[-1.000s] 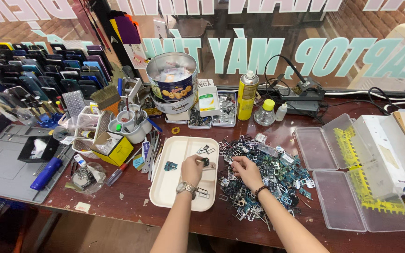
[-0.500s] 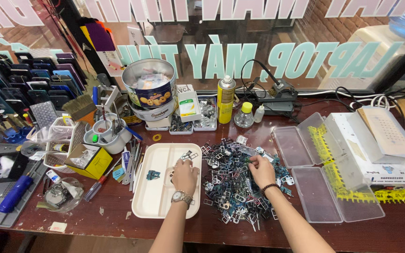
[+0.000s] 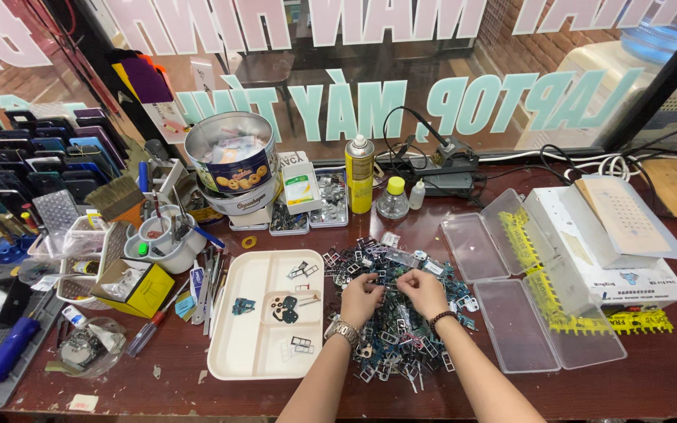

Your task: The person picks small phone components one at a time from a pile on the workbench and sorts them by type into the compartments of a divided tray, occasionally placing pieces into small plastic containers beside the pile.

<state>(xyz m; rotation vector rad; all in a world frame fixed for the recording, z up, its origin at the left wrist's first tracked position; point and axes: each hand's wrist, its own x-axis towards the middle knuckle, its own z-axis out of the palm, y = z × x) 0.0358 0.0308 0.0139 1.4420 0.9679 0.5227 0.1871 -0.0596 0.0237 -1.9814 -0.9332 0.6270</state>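
- Head view: both hands meet over a heap of small metal frames [image 3: 389, 313] on the dark red table [image 3: 636, 384], just right of the cream sorting tray [image 3: 232, 356].
- The left hand [image 3: 362, 296], with a watch on its wrist, has its fingers curled narrow and pinched down at the top of the heap; it seems to hold one small frame, though the piece itself is too small to make out for sure.
- The right hand [image 3: 423, 290], with a dark bead bracelet, is pinched the same way, its fingertips almost touching those of the left.
- The tray's compartments hold only a few pieces: some dark parts in the small middle cup and single frames near its upper right and lower right.
- Judgement: the frames look interlocked, so a pinch on one corner with the other hand steadying the neighbours should free a piece cleanly; a straight pull would likely drag others along.
- Right of the heap lie two open clear plastic cases [image 3: 526, 329] and a white box [image 3: 612, 251]; behind it stand a yellow spray can [image 3: 359, 174] and a small clear bottle [image 3: 393, 199].
- Keeping the wrists low over the heap should stop pieces from scattering toward the tray's edge.
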